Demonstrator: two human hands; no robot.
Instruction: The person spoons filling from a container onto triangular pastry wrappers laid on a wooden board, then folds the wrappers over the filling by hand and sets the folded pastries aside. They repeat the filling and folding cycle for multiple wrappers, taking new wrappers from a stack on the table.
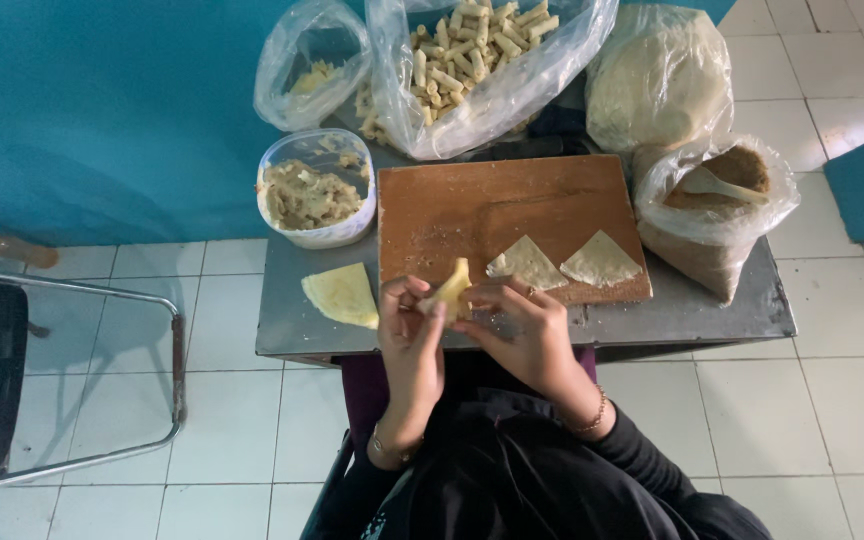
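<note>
- Two hands work at the near edge of the metal worktop [692, 315]: the left hand [410, 335] and the right hand [524, 325], each with a bracelet at the wrist.
- One pale wrapper [451, 287] stands up between them; the grip of each hand is closed on it, the left fingertips pinching its near side, the right fingertips holding it from the other side. It is lifted just above the worktop edge, in front of the board.
- One brown wooden board [492, 205] lies in the middle of the worktop; two triangular wrappers [527, 262] [600, 260] lie side by side on its near right part.
- One more folded wrapper sheet [342, 294], yellowish, lies on the bare metal to the left of the board, just beside the left hand.
- One round clear plastic tub [315, 190] with lumpy beige filling stands left of the board.
- Four clear plastic bags stand behind and to the right: a small one with scraps [312, 65], a large one full of rolled pieces [482, 60], a bulging one of pale powder [660, 80], and an open one of brown crumbs [712, 215] with a pale spoon [717, 185] in it.
</note>
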